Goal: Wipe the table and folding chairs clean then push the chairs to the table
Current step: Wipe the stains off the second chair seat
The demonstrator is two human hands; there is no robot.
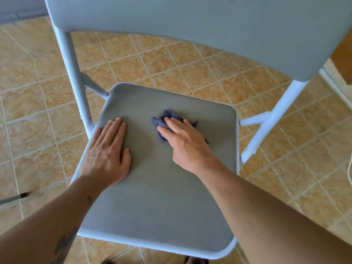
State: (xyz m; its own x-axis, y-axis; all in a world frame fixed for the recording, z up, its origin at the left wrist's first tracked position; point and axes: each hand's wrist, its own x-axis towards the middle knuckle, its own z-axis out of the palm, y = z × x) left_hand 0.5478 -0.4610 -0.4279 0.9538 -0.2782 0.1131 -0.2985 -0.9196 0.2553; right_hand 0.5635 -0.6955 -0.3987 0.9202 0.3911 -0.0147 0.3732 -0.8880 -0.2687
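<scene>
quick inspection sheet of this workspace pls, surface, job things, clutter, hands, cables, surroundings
surface: grey chair seat, no visible dirt
job's things: folding chair, backrest upright; crumpled blue cloth on the seat; table not in view
clutter: dark-tipped rod lying on the floor at left
grippers: left hand flat on the seat's left edge; right hand pressing the cloth down
cables: thin pale cord at the right edge
surroundings: tan tiled floor; wooden furniture at upper right
</scene>
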